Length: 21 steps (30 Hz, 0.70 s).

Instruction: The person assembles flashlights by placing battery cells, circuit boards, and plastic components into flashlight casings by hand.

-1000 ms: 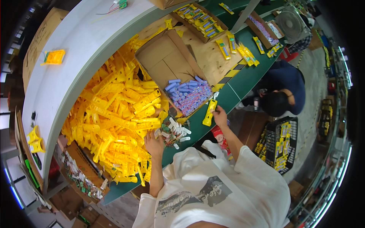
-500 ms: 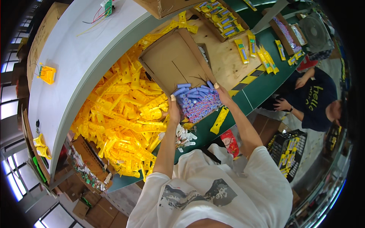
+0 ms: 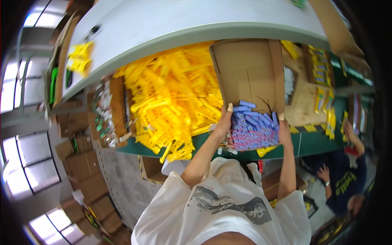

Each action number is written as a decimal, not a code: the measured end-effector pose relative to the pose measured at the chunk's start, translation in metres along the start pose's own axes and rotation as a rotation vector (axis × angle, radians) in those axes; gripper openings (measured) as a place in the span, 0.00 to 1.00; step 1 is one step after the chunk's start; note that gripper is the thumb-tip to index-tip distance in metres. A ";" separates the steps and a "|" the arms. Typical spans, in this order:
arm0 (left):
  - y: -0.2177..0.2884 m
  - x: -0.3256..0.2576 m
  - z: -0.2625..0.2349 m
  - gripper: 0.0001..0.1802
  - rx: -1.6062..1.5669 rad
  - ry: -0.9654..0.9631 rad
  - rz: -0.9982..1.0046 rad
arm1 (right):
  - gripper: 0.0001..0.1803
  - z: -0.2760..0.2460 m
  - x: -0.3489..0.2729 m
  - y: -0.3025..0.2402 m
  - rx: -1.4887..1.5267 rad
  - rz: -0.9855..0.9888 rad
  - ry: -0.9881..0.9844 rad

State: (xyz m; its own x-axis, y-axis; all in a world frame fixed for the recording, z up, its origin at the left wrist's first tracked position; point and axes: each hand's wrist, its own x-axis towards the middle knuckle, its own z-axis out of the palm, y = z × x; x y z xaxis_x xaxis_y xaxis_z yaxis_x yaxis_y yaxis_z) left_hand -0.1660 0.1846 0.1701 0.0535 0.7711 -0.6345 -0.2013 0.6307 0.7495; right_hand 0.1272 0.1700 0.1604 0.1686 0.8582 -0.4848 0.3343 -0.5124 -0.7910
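Head view: left hand (image 3: 223, 122) and right hand (image 3: 283, 131) press fingers against either side of a heap of purple-blue tubes (image 3: 254, 130) on the green worktop (image 3: 314, 141), near edge of a cardboard box (image 3: 249, 75); yellow packets (image 3: 171, 102) piled left

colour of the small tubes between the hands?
Pale blue-purple tubes, with pink ends; clearest in the head view.
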 end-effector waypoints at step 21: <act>-0.017 -0.084 -0.344 0.32 -0.470 0.360 0.239 | 0.47 0.354 -0.008 -0.203 -0.414 -0.308 -0.549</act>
State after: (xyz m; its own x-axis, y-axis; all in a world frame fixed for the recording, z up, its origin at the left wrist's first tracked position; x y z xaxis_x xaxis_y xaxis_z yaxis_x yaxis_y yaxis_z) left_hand -0.5040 0.0794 0.1457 -0.3613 0.7563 -0.5454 -0.5794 0.2761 0.7668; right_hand -0.2706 0.2574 0.1928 -0.4396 0.7677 -0.4663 0.6311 -0.1055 -0.7685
